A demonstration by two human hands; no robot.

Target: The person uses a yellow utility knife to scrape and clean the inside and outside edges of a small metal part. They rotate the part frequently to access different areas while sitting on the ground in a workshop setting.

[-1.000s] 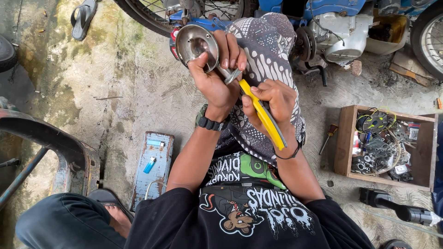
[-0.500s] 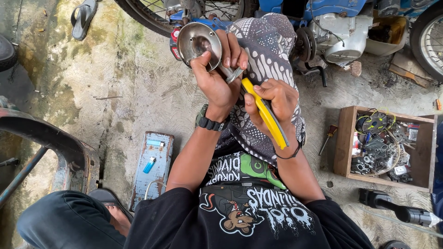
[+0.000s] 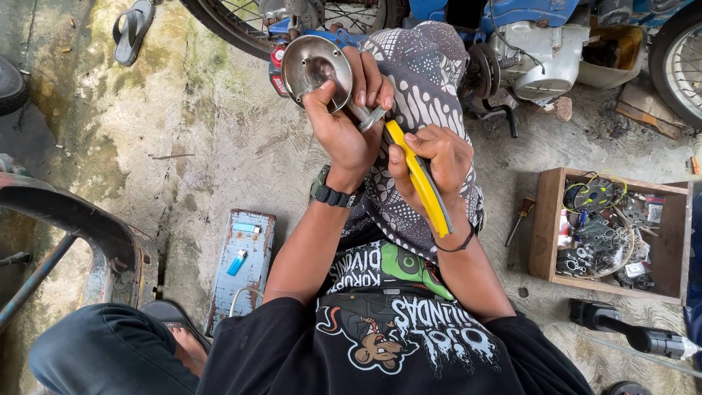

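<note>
Shiny metal is what your left hand (image 3: 344, 128) holds up in front of you: a round, dish-shaped metal part (image 3: 316, 72), gripped at its lower rim with the thumb on its face and the fingers curled behind. Your right hand (image 3: 431, 157) is closed around the yellow handles of a pair of pliers (image 3: 417, 175), whose grey nose points up and to the left, meeting the metal part just by your left fingertips; whether the nose is biting on anything you cannot tell from here. A dark watch (image 3: 333, 194) sits on your left wrist and a thin black band (image 3: 457, 245) on your right. Both hands work above a patterned grey cloth (image 3: 420, 80) draped over your knee. Beyond the metal part stands a blue motorbike (image 3: 526, 44), its spoked wheel (image 3: 241, 22) just behind the part and its grey engine block to the right. On the stained concrete floor (image 3: 183, 146) to your left lies a worn blue board (image 3: 245, 267) with a small blue lighter (image 3: 236, 261) on it, and a sandal (image 3: 133, 29) rests far off near the top. To your right, well apart from your hands, an open wooden box (image 3: 545, 227) holds a tangle of wires and small parts, with a screwdriver (image 3: 518, 219) just beside it and a dark torch-like tool (image 3: 629, 333) lower down.
</note>
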